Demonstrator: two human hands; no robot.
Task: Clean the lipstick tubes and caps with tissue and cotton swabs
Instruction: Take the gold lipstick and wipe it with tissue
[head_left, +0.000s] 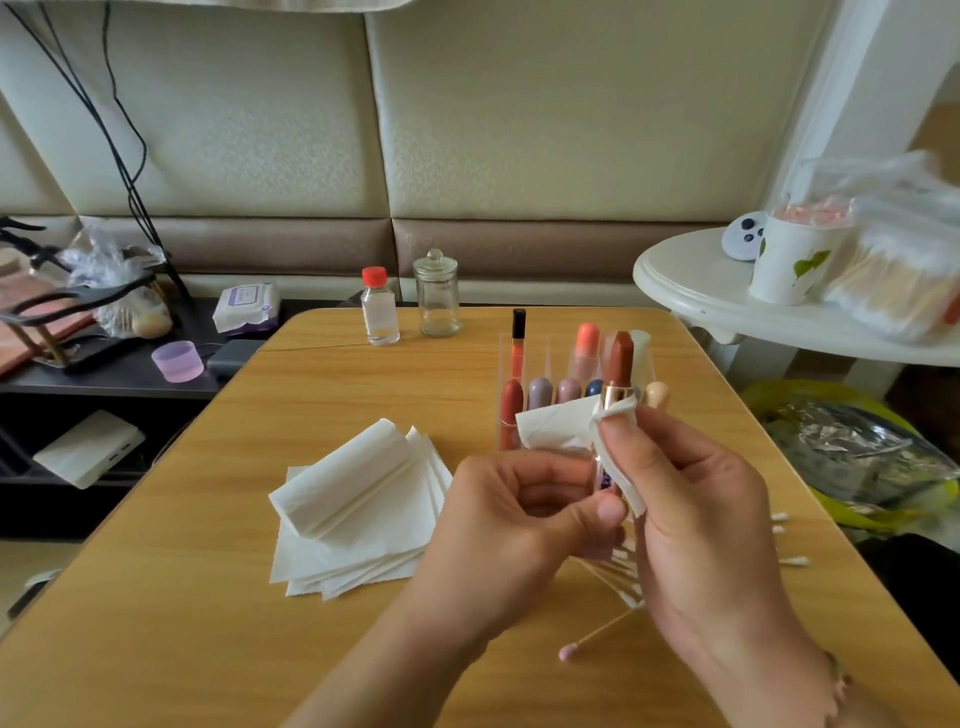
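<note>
Wiping step: left hand (524, 512) grips uncapped brown lipstick tube (618, 384); right hand (701, 514) pinches white tissue (558, 426) around its gold collar. Next: rotate tube.

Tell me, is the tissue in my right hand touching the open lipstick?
Touching. The head view shows the tissue wrapped against the gold collar of the lipstick, pressed there by the right hand.

Wood-grain table (363, 649), soft paper tissues (358, 519), glass jar (438, 299)

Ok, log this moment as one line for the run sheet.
step: wiping lipstick tube | left hand: holds lipstick base | right hand: fingers press tissue on gold collar | bullet: extended, uncapped
</note>
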